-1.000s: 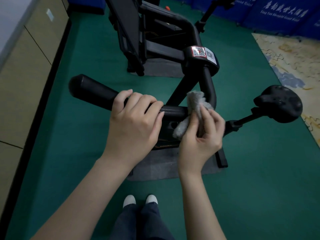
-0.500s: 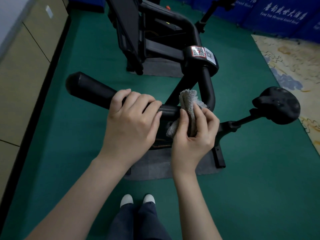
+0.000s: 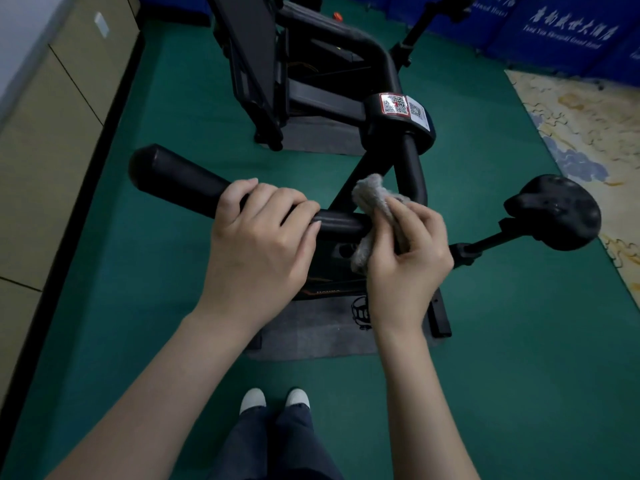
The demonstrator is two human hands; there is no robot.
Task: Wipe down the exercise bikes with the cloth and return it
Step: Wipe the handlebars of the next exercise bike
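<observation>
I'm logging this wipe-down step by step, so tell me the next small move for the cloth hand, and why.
Probably slide the cloth rightward, around the bend and up the curved tube. The right hand pinches it around the handlebar right at that bend, and the left hand grips the bar just to the left, blocking that direction.

Green floor bears a grey mat under the bike; apparently a rug too.

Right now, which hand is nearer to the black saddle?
Right. The right hand, holding the cloth, is left of the saddle; the left hand grips the handlebar farther left.
</observation>
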